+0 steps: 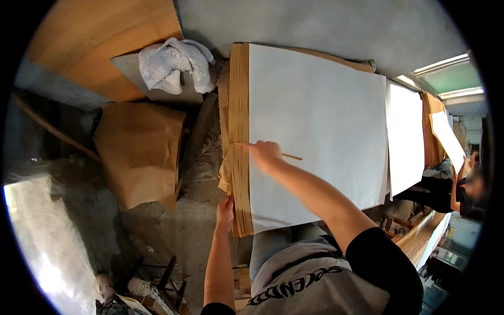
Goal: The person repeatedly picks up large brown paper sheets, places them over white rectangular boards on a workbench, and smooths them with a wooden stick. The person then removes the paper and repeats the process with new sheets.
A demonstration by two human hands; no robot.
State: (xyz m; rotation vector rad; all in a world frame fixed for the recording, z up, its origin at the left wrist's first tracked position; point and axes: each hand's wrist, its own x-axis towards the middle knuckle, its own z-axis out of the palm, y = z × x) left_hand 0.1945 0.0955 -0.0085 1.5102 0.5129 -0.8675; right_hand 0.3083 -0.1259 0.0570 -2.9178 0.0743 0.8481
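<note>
fingers [261,150] of right hand [266,155] pinched round thin stick [290,155] (over white sheet [320,131]), left fingers [227,205] gripping brown stack [240,136]

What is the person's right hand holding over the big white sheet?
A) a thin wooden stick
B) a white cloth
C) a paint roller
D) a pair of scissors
A: the right hand grips a thin wooden stick lying across the white sheet near the brown paper stack's edge.

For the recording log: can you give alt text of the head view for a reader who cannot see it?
The right hand holds a thin wooden stick over a large white sheet on a stack of brown paper, while the left hand grips the stack's near edge. A white cloth lies beyond, beside a brown paper bag.
</note>
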